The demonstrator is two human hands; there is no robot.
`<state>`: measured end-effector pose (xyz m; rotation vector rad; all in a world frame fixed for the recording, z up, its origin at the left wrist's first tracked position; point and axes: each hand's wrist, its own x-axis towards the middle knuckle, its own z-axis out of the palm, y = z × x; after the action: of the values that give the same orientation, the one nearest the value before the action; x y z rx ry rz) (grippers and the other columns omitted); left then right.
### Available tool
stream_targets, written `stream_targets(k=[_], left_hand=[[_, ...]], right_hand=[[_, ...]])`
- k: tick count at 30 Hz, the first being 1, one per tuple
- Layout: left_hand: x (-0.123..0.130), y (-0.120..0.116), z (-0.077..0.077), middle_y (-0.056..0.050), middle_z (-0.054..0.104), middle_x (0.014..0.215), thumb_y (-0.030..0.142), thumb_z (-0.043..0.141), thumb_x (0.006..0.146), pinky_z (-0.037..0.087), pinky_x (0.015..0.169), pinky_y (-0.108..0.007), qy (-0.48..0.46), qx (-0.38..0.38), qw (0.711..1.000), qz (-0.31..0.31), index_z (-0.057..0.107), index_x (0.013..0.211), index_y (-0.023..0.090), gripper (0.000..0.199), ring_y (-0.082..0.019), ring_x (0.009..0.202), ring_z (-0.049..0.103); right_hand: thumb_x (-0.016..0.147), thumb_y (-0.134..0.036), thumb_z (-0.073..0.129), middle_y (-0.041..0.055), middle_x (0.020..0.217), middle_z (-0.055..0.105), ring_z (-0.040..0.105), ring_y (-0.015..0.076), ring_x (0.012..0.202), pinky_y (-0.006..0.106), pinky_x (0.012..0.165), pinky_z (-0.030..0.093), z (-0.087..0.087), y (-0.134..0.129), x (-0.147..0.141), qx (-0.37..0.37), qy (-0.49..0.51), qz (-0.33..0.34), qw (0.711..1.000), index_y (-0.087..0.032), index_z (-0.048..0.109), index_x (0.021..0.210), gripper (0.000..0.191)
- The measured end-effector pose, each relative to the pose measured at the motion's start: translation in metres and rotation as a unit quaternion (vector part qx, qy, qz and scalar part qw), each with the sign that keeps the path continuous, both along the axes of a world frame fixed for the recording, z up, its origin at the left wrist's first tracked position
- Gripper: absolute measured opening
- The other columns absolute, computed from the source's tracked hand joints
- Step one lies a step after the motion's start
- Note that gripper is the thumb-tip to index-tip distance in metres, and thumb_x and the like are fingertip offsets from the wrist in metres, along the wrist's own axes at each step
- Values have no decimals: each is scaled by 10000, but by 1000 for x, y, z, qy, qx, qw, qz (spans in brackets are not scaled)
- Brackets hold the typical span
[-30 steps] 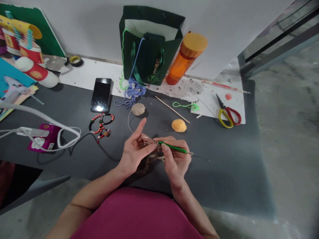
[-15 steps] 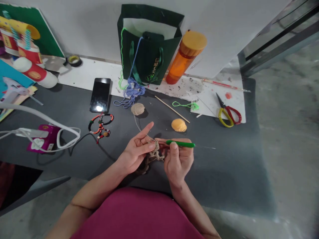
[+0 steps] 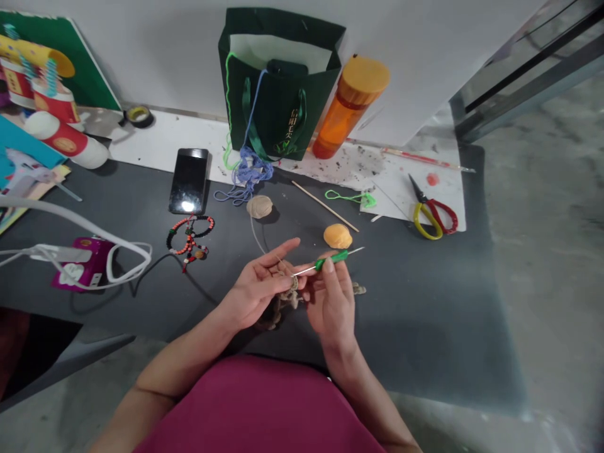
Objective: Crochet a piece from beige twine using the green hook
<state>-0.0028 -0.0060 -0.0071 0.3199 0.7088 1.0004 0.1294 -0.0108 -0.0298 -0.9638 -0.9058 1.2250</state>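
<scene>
The left hand (image 3: 251,288) pinches the beige crochet (image 3: 289,299), the right hand (image 3: 334,302) holds a green-handled hook (image 3: 333,258); several stitches are made, but the yarn ball (image 3: 259,206) seems left to use

Left-hand grip (image 3: 252,290) is pinching some beige crochetwork (image 3: 289,298), right-hand grip (image 3: 333,303) has a green-handled hook (image 3: 331,260), tip right at it. Beige yarn ball (image 3: 260,206), yellow ball (image 3: 338,236) and scissors (image 3: 433,217) sit further up the worktop (image 3: 425,308).
</scene>
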Motion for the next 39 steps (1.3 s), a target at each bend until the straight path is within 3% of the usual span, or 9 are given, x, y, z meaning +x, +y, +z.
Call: stream_targets(k=[4,8,14,19,24,28,32,36,39], left_hand=[[4,-6,-1,67,670,735,205,902,694,511,723,-221,119,59,988,78,680,1351,279,698,-71,682,610],[5,-8,-3,50,714,777,244,878,740,538,860,-273,199,104,968,111,628,1415,275,721,-109,789,655],[4,-3,-3,45,709,779,205,916,670,522,793,-248,88,22,994,57,657,1381,243,757,-92,746,642],[-3,3,3,51,655,692,159,915,652,504,731,-220,-12,-43,999,6,754,1222,203,593,-84,690,624],[-6,5,4,63,616,661,179,911,667,487,662,-197,-19,-41,999,5,764,1199,202,552,-66,631,577],[-4,5,0,68,620,653,189,915,660,477,662,-219,76,18,995,64,747,1243,205,607,-63,610,557],[-2,-2,-1,39,703,695,221,885,715,501,751,-290,248,114,954,128,719,1309,254,617,-122,674,618],[-1,-11,3,9,771,780,146,856,729,480,855,-369,414,221,864,182,781,1188,332,501,-188,749,637],[0,-11,2,16,758,777,134,854,726,474,826,-349,379,225,879,182,789,1164,331,485,-165,722,612]], right_hand=[[994,-234,597,-9,906,822,775,172,721,322,645,612,-1,-7,-1,80,-105,-57,990,-280,627,1001,56],[896,-84,692,24,1053,832,796,225,930,403,768,635,-2,-7,2,222,-251,-81,939,-299,701,1058,270],[946,-240,671,-12,867,811,780,181,807,361,755,631,-1,0,-3,89,-75,-68,991,-275,638,936,50],[966,-423,625,-29,745,742,712,151,621,301,609,592,0,6,3,12,-8,-1,1000,-270,559,915,174],[1029,-388,519,-13,722,729,716,179,672,307,570,559,5,5,10,84,-82,-18,993,-289,552,984,113],[1036,-276,497,23,834,792,725,206,740,360,625,570,8,2,15,208,-186,-51,959,-303,571,1083,92],[1030,-224,489,39,936,825,735,212,768,399,675,581,5,-1,19,278,-303,-45,911,-291,620,1077,155],[1018,-230,519,30,980,832,753,206,775,394,673,586,-1,-4,21,292,-339,-63,892,-303,643,1080,157],[994,-205,566,23,994,836,766,198,790,385,689,604,-2,-2,20,307,-349,-72,883,-314,648,1145,203]])
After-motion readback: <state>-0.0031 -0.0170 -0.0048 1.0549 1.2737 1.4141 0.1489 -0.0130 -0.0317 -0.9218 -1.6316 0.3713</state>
